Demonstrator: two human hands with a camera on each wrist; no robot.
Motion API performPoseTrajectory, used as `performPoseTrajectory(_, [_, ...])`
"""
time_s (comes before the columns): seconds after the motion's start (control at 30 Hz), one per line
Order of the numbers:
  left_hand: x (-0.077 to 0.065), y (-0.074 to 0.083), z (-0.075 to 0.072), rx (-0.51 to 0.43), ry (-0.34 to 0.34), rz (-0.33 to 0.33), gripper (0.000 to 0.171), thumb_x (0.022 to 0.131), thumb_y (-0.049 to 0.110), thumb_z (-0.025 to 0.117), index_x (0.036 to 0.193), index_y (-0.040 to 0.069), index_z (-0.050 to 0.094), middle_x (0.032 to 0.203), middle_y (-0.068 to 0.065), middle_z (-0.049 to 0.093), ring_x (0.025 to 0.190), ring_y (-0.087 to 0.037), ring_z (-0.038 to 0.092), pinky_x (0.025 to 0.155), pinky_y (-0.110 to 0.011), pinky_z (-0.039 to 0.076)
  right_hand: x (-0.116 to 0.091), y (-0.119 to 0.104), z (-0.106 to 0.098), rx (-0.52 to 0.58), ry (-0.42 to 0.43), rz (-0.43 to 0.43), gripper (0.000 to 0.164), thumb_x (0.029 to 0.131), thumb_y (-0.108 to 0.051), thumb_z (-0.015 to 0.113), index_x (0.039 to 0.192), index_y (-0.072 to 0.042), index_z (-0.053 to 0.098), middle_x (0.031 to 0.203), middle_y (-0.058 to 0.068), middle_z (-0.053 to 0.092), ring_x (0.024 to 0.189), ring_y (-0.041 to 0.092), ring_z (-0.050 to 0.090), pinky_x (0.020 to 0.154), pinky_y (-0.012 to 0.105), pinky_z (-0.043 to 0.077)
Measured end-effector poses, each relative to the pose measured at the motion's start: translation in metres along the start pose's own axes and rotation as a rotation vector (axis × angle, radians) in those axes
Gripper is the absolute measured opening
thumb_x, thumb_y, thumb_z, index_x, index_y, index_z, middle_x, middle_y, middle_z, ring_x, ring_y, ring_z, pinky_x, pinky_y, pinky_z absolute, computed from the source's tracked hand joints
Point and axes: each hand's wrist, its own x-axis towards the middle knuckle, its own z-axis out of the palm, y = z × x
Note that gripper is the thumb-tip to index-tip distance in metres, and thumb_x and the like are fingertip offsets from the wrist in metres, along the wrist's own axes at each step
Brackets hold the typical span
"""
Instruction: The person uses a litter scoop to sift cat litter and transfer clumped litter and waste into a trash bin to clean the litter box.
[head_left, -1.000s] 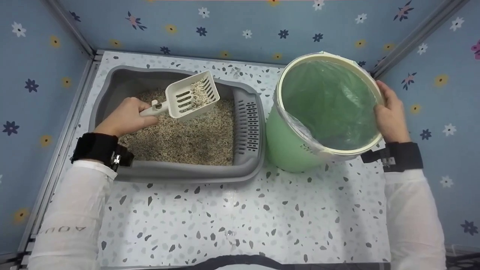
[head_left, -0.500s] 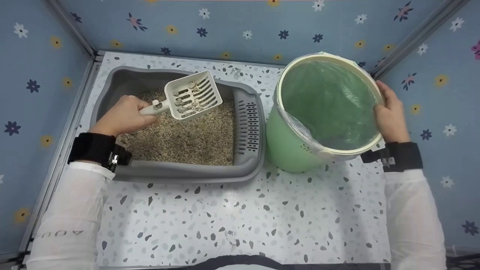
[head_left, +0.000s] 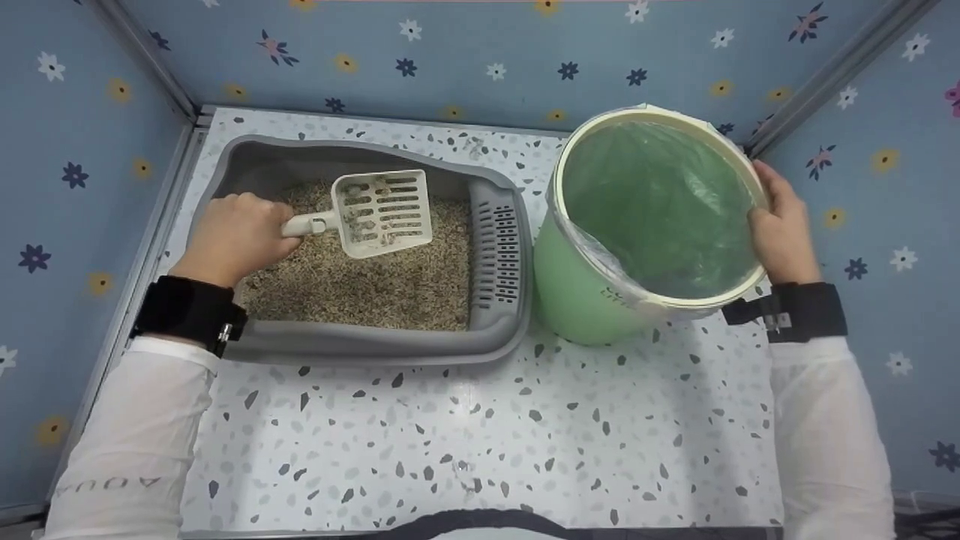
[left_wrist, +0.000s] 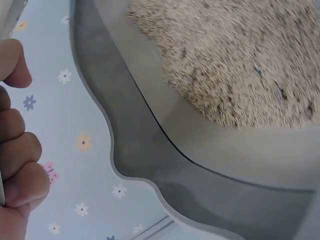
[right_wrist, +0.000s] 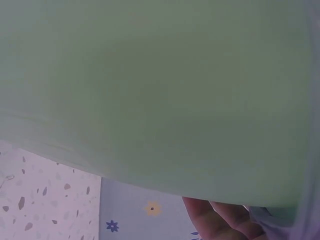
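My left hand (head_left: 241,234) grips the handle of a white slotted litter scoop (head_left: 384,213), held above the grey litter box (head_left: 360,346). Several small clumps and crumbs lie in the scoop. Tan granular litter (head_left: 375,292) covers the floor of the box. In the left wrist view the curled fingers (left_wrist: 22,150) appear at the left edge, with the scoop mostly out of sight. On the right, a green bin (head_left: 585,300) with a clear plastic liner leans toward me. My right hand (head_left: 784,225) holds its rim, thumb on the inner side; the right wrist view shows fingers (right_wrist: 215,220) beneath the bin's side.
The bin stands close beside the box's right end, which has a slotted ledge (head_left: 495,255). Both rest on a speckled white tabletop (head_left: 465,442). Blue flowered panels (head_left: 480,45) close off the back and both sides.
Loose litter has dropped from the scoop, leaving several clumps. The left hand and scoop have shifted slightly, and the scoop's head has turned and come lower. The right hand and bin stay put.
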Motion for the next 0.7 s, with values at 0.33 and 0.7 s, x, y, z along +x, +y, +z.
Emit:
performPoseTrajectory(0.33, [-0.004,0.005,-0.001,-0.112,-0.110,-0.047,0.025,0.084,0.020,0.062,0.065,0.007,0.051,0.057,-0.004,0.047,0.049,-0.020,0.043,0.042,-0.032,0.037,0.001,-0.001,0.000,-0.015,-0.005,0.008,0.068,0.088,0.006,0.029,0.151,-0.018,0.019,0.156,0.008,0.022,0.137,0.028,0.030,0.114,0.040,0.025])
performPoseTrajectory(0.7, [-0.007,0.014,-0.010,-0.489,-0.282,-0.236,0.035,0.088,0.039,0.062,0.088,0.004,0.060,0.064,-0.003,0.050,0.046,-0.012,0.040,0.038,-0.023,0.034,0.001,-0.001,-0.001,-0.023,-0.012,0.029,0.068,0.089,0.006,0.030,0.151,-0.018,0.018,0.156,0.008,0.022,0.135,0.029,0.033,0.111,0.043,0.029])
